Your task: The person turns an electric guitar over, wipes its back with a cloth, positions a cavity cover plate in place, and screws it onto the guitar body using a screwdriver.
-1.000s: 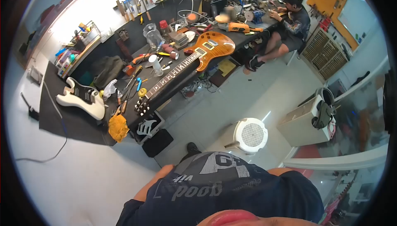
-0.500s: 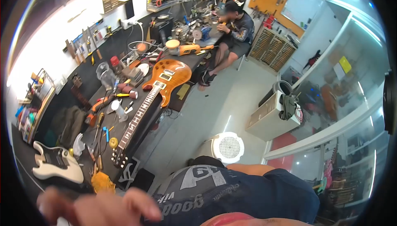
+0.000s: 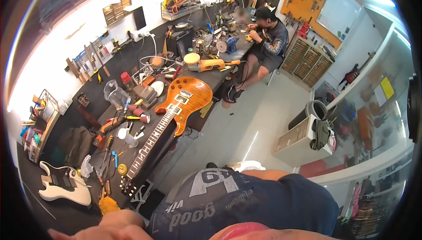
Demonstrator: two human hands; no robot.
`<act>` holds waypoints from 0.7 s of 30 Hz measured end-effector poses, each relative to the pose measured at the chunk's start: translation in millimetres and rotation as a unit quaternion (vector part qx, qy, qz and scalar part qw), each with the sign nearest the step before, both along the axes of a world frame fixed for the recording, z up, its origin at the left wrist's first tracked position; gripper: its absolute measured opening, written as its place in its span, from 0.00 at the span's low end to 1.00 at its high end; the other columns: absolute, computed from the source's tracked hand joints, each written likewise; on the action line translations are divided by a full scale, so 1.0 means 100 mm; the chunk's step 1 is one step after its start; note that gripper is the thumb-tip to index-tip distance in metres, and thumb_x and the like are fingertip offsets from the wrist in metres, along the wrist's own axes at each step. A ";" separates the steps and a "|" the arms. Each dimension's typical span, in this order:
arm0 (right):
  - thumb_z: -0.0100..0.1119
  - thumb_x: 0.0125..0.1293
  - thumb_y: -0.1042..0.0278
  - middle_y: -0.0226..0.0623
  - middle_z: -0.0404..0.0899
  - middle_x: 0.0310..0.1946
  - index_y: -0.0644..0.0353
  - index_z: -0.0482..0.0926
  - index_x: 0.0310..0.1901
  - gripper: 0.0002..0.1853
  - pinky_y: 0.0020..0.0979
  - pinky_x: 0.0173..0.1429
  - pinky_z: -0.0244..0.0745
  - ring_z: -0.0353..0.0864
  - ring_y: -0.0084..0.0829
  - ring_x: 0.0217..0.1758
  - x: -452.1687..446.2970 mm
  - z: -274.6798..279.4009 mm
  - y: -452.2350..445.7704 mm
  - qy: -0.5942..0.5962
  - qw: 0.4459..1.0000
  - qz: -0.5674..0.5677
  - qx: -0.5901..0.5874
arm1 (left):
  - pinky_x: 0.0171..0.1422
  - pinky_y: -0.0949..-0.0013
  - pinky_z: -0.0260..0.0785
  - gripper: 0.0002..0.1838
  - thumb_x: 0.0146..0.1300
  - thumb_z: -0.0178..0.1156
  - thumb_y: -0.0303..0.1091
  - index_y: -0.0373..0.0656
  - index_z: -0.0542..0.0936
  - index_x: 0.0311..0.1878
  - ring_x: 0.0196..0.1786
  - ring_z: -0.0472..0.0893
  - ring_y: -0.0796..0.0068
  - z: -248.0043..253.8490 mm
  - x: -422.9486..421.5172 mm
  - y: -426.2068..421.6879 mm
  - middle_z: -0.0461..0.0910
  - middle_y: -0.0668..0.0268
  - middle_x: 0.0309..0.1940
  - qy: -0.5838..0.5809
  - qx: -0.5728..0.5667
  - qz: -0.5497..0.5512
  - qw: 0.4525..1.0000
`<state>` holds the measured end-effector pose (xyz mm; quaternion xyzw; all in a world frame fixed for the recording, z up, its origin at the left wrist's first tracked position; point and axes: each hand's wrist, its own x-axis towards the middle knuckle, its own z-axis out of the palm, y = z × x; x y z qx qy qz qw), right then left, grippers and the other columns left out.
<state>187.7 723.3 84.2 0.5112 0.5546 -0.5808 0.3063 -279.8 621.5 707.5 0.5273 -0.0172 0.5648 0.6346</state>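
Observation:
At the bottom left edge is my left hand (image 3: 112,229), partly cut off, with its visible fingers apart and nothing seen in it. It is nearest to a crumpled yellow cloth (image 3: 108,205) at the bench's near edge. My right hand is out of view. An orange-brown electric guitar (image 3: 193,99) lies face up on the dark bench, its neck pointing toward the lower left. Beside the cloth rests a white guitar body (image 3: 66,185) with a black centre. Between the guitars are a yellow roll (image 3: 122,169), a blue tool (image 3: 116,159) and a white-capped clear container (image 3: 127,137).
A seated person (image 3: 267,42) works at the bench's far end. An orange power tool (image 3: 213,65) lies behind the guitar. On the right stand a light cabinet (image 3: 299,143) and glass panels. A white stool (image 3: 249,166) is partly hidden behind my body.
The view has swung left and down since the first frame. My left hand came into view, then dropped lower toward the bottom edge. The guitars stay on the bench.

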 end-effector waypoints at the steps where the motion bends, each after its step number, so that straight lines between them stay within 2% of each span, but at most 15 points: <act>1: 0.64 0.65 0.48 0.48 0.90 0.46 0.55 0.91 0.50 0.22 0.55 0.54 0.82 0.89 0.49 0.52 0.04 -0.03 0.17 0.006 1.000 0.004 -0.002 | 0.65 0.50 0.58 0.25 0.81 0.53 0.54 0.64 0.68 0.77 0.58 0.78 0.70 -0.02 0.01 0.21 0.90 0.77 0.54 0.052 0.025 -0.041 0.997; 2: 0.64 0.65 0.48 0.48 0.90 0.46 0.55 0.91 0.50 0.22 0.55 0.54 0.82 0.89 0.49 0.52 0.04 -0.08 0.39 0.012 1.000 0.016 0.000 | 0.66 0.50 0.59 0.26 0.81 0.50 0.58 0.69 0.65 0.79 0.58 0.77 0.74 -0.12 0.18 0.31 0.90 0.82 0.51 0.067 0.055 0.061 0.994; 3: 0.64 0.64 0.48 0.48 0.90 0.46 0.55 0.91 0.50 0.22 0.55 0.54 0.82 0.89 0.49 0.51 0.07 -0.13 0.57 0.017 1.000 0.024 0.003 | 0.48 0.53 0.64 0.35 0.63 0.75 0.46 0.51 0.65 0.65 0.42 0.75 0.66 -0.48 0.30 0.55 0.78 0.69 0.38 -0.092 0.107 0.110 0.984; 4: 0.64 0.64 0.48 0.48 0.90 0.46 0.55 0.91 0.50 0.22 0.55 0.54 0.82 0.89 0.49 0.51 0.09 -0.19 0.76 0.020 0.999 0.031 0.009 | 0.46 0.54 0.63 0.34 0.60 0.77 0.43 0.52 0.66 0.62 0.37 0.73 0.67 -0.52 0.35 0.80 0.77 0.72 0.33 -0.017 0.111 0.072 0.991; 5: 0.64 0.64 0.48 0.48 0.90 0.46 0.55 0.91 0.50 0.22 0.55 0.54 0.82 0.89 0.49 0.51 0.11 -0.21 0.96 0.021 0.999 0.032 0.024 | 0.43 0.54 0.65 0.30 0.63 0.73 0.51 0.46 0.70 0.58 0.35 0.76 0.62 -0.78 0.41 0.98 0.79 0.62 0.32 0.001 0.087 0.124 0.988; 6: 0.64 0.64 0.48 0.48 0.90 0.46 0.55 0.91 0.50 0.22 0.55 0.53 0.82 0.89 0.49 0.51 0.16 -0.28 1.12 0.017 0.999 0.022 0.042 | 0.40 0.54 0.66 0.31 0.67 0.70 0.59 0.40 0.74 0.53 0.33 0.79 0.58 -1.04 0.48 1.16 0.81 0.53 0.32 0.021 0.061 0.172 0.983; 7: 0.64 0.64 0.48 0.48 0.90 0.46 0.55 0.91 0.49 0.22 0.55 0.53 0.82 0.89 0.49 0.51 0.20 -0.37 1.29 0.009 0.997 0.003 0.071 | 0.44 0.56 0.68 0.25 0.68 0.70 0.49 0.35 0.76 0.51 0.37 0.81 0.58 -1.23 0.55 1.26 0.82 0.54 0.36 0.066 -0.027 0.198 0.978; 8: 0.65 0.63 0.47 0.43 0.90 0.39 0.52 0.92 0.45 0.19 0.46 0.46 0.83 0.88 0.41 0.39 0.25 -0.54 1.47 0.007 0.994 -0.024 0.103 | 0.49 0.57 0.72 0.22 0.65 0.70 0.41 0.34 0.79 0.53 0.43 0.82 0.58 -1.41 0.62 1.40 0.82 0.54 0.42 0.121 -0.117 0.214 0.962; 9: 0.67 0.63 0.46 0.38 0.90 0.33 0.49 0.92 0.41 0.17 0.38 0.39 0.84 0.87 0.33 0.28 0.30 -0.70 1.64 0.007 0.990 -0.050 0.135 | 0.53 0.60 0.74 0.24 0.65 0.69 0.40 0.33 0.79 0.58 0.47 0.83 0.62 -1.67 0.64 1.54 0.83 0.58 0.46 0.235 -0.182 0.238 0.925; 11: 0.66 0.64 0.45 0.37 0.90 0.33 0.48 0.92 0.43 0.18 0.41 0.40 0.84 0.88 0.34 0.33 0.35 -1.16 1.90 0.051 0.957 0.013 0.287 | 0.56 0.59 0.76 0.24 0.65 0.69 0.42 0.33 0.80 0.57 0.48 0.84 0.63 -2.64 0.58 1.71 0.85 0.58 0.47 0.419 -0.301 0.322 0.794; 13: 0.57 0.69 0.43 0.43 0.91 0.47 0.51 0.88 0.56 0.25 0.48 0.51 0.86 0.91 0.42 0.51 0.16 -0.96 2.07 0.021 0.951 0.109 0.288 | 0.60 0.58 0.77 0.24 0.68 0.68 0.42 0.33 0.81 0.57 0.52 0.86 0.60 -3.67 0.44 1.58 0.86 0.54 0.50 0.597 -0.319 0.352 0.646; 15: 0.54 0.70 0.40 0.44 0.88 0.57 0.49 0.86 0.61 0.28 0.55 0.56 0.84 0.89 0.46 0.56 -0.11 -0.35 2.04 -0.011 0.989 0.052 0.141 | 0.63 0.54 0.76 0.25 0.71 0.63 0.47 0.32 0.81 0.58 0.58 0.86 0.48 -4.62 0.30 1.21 0.86 0.44 0.55 0.776 -0.271 0.233 0.520; 16: 0.53 0.71 0.39 0.45 0.86 0.62 0.49 0.85 0.63 0.29 0.58 0.58 0.83 0.88 0.48 0.58 -0.27 0.04 2.02 -0.035 0.997 0.021 0.072 | 0.64 0.52 0.76 0.28 0.73 0.60 0.51 0.32 0.81 0.58 0.60 0.84 0.44 -4.68 0.34 0.99 0.85 0.42 0.57 0.707 -0.287 0.212 0.611; 18: 0.56 0.69 0.40 0.43 0.86 0.63 0.48 0.84 0.64 0.29 0.59 0.59 0.83 0.88 0.48 0.58 -0.26 0.18 2.04 -0.063 0.996 0.009 -0.056 | 0.64 0.51 0.76 0.31 0.72 0.59 0.55 0.32 0.81 0.59 0.60 0.84 0.42 -4.97 0.41 0.71 0.85 0.41 0.56 0.653 -0.328 0.162 0.663; 21: 0.61 0.67 0.41 0.41 0.85 0.64 0.48 0.82 0.66 0.30 0.59 0.60 0.82 0.87 0.47 0.59 -0.14 0.19 2.16 -0.086 0.976 0.040 -0.195 | 0.64 0.50 0.76 0.35 0.70 0.58 0.60 0.33 0.82 0.60 0.59 0.84 0.39 -5.55 0.43 0.70 0.86 0.40 0.55 0.719 -0.392 0.133 0.558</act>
